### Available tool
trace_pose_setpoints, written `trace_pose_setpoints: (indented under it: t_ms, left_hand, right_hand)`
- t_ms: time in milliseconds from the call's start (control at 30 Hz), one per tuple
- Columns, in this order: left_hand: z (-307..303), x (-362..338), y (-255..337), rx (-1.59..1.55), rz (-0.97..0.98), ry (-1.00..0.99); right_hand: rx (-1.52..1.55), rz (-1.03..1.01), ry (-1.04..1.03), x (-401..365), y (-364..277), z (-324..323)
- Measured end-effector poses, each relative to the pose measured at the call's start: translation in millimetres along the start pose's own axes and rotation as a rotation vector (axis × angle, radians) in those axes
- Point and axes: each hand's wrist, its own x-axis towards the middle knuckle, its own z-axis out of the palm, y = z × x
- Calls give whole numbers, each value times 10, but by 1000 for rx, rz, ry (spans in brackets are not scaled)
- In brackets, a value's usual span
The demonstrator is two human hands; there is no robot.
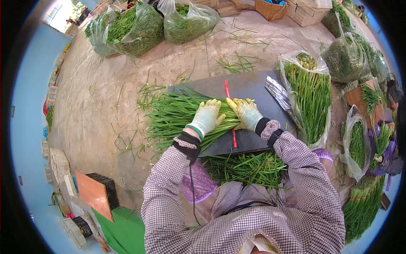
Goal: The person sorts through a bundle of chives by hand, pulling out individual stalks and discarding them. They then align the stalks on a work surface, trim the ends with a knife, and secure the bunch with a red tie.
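Note:
A bundle of long green stalks (173, 113) lies across the dark board (262, 80), its leafy ends spread to the left. My left hand (207, 116), in a pale glove with yellowed fingers, is closed over the bundle's upper part. Gripping the bundle's right end is my right hand (246, 112), gloved the same way, its fingers partly hidden. A red strip (234, 138) passes under the stalks between my hands, with its upper end showing above them. The wide metal blade (278, 92) rests on the board to the right of my right hand.
An open plastic bag of stalks (308, 97) stands right of the board. Loose greens (249, 168) lie below it by my lap. Filled bags (134, 28) stand at the far side. More bags and bundles (364, 201) line the right. An orange-brown panel (94, 194) leans at lower left.

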Motion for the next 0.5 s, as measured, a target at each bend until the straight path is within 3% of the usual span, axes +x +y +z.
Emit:
trace_pose_setpoints:
  t_ms: [100, 133, 233, 367, 500]
  left_hand:
    - [-575, 24, 292, 127, -146, -355]
    - [-843, 117, 320, 108, -207, -557]
    - [-680, 26, 231, 215, -136, 75]
    - [-112, 92, 267, 125, -180, -99]
    - [44, 68, 192, -24, -242, -29]
  right_hand:
    - [-95, -4, 38, -60, -76, 3]
    - [-86, 5, 28, -52, -68, 31]
    - [-67, 32, -10, -18, -53, 77]
    - [-128, -11, -90, -24, -78, -76]
    - [61, -5, -4, -21, -8, -315]
